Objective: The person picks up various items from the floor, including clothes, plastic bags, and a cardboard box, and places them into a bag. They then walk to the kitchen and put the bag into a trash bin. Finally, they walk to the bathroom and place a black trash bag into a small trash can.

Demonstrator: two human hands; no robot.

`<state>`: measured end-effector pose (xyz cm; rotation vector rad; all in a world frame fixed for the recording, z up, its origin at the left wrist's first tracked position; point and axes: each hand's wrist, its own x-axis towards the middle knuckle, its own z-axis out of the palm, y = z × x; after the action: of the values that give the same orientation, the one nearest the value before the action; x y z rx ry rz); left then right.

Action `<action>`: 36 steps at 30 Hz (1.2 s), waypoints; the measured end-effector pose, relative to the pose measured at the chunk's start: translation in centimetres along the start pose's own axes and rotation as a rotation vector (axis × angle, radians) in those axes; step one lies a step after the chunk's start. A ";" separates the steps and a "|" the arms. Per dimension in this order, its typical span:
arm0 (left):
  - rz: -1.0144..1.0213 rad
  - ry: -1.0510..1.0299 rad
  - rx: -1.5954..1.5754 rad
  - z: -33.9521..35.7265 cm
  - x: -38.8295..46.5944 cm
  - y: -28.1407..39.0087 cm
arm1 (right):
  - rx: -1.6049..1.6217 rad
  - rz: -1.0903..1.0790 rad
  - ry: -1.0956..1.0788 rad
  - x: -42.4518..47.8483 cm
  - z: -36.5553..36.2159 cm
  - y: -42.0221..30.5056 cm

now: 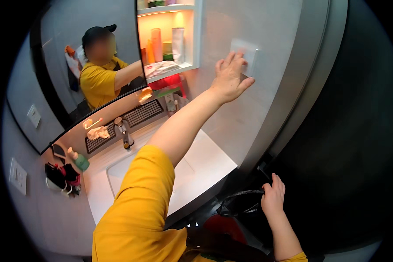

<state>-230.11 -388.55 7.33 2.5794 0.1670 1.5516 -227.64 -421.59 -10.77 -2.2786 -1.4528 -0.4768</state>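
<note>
My left hand (231, 77) reaches up to a white wall switch panel (252, 62) with its fingers spread and bent. The fingertips are at the panel's face and look slightly blurred; I cannot tell which part they press. Nothing is held in that hand. Lower down at the right, my right hand (273, 196) grips the rim of a black plastic bag (240, 194), whose mouth hangs open towards the left. Beneath the bag, a red round object (223, 227) shows only in part.
Below my left arm lies a white washbasin counter (213, 154) with a faucet (124, 134). A mirror (59, 82) and a lit shelf niche (189, 39) with bottles and tubes are above. A green pump bottle (81, 162) and a brush holder (55, 185) stand left. A dark door (347, 147) is right.
</note>
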 end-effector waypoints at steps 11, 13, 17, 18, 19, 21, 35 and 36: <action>0.007 0.053 -0.111 -2.1 -2.3 -0.3 | -0.189 0.037 -0.098 1.7 8.3 3.7; 0.044 0.061 -0.262 -2.1 -4.9 -0.3 | -0.126 0.056 -0.099 2.1 9.5 4.8; 0.209 0.040 -0.301 -2.1 -10.4 -0.1 | -0.247 0.054 -0.063 4.3 10.4 8.3; 0.170 0.006 -0.358 -1.5 -11.9 0.8 | -0.238 0.071 -0.071 4.8 10.7 9.6; 0.129 -0.029 -0.408 -1.1 -13.4 1.9 | -0.184 0.122 -0.120 5.7 10.6 10.6; 0.074 -0.113 -0.482 -0.1 -15.8 4.3 | -0.209 0.131 -0.073 7.0 10.9 13.8; -0.099 -0.704 -0.342 15.4 -16.9 19.8 | -0.346 0.604 -0.405 18.5 5.5 38.4; -0.099 -0.754 -0.308 16.8 -16.1 20.6 | -0.348 0.653 -0.387 18.4 4.9 40.7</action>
<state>-222.15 -412.24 -11.05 2.6374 -0.0232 0.4495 -182.78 -420.43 -12.02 -3.0612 -0.7063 -0.0874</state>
